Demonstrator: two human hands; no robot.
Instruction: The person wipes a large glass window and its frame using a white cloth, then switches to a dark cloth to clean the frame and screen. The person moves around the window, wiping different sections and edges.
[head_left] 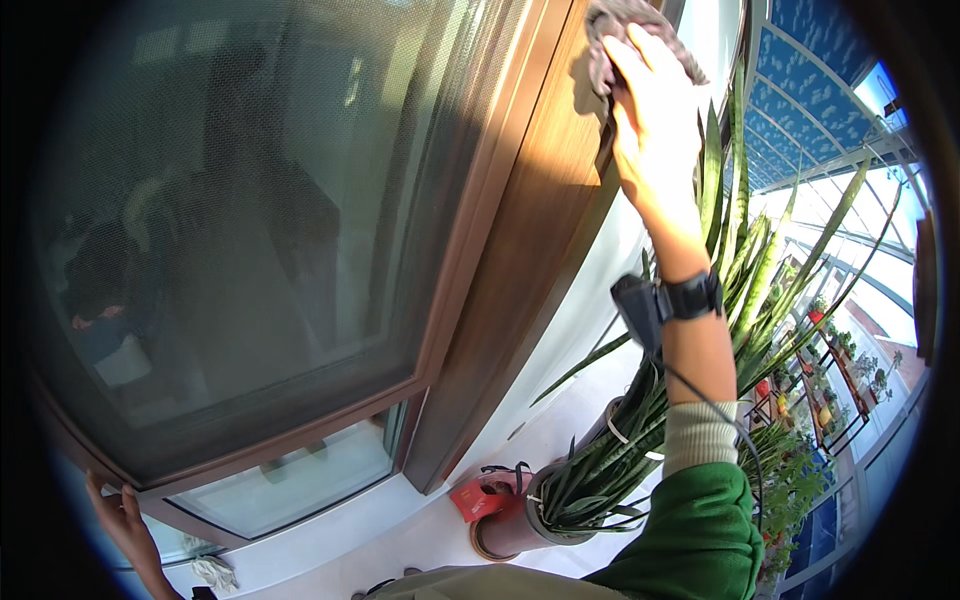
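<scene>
My right hand [655, 110] is raised at the top, closed on a crumpled grey-brown cloth [640, 25]. The cloth presses against the brown wooden window frame [555, 140], in bright sunlight. Down at the lower left, my left hand [125, 525] touches the bottom corner of the brown-framed screen panel [300, 250], its visible fingers apart. Dark mesh fills that panel and shows dim reflections. A black device on a strap [660, 305] sits around my right wrist, and a cable runs from it along the forearm.
Tall snake plants [610, 460] grow close to my right arm, one in a reddish-brown pot [510, 525]. A red bag [485, 495] leans by that pot. A white cloth [213, 572] lies at the lower left. Plant shelves [845, 375] stand farther right.
</scene>
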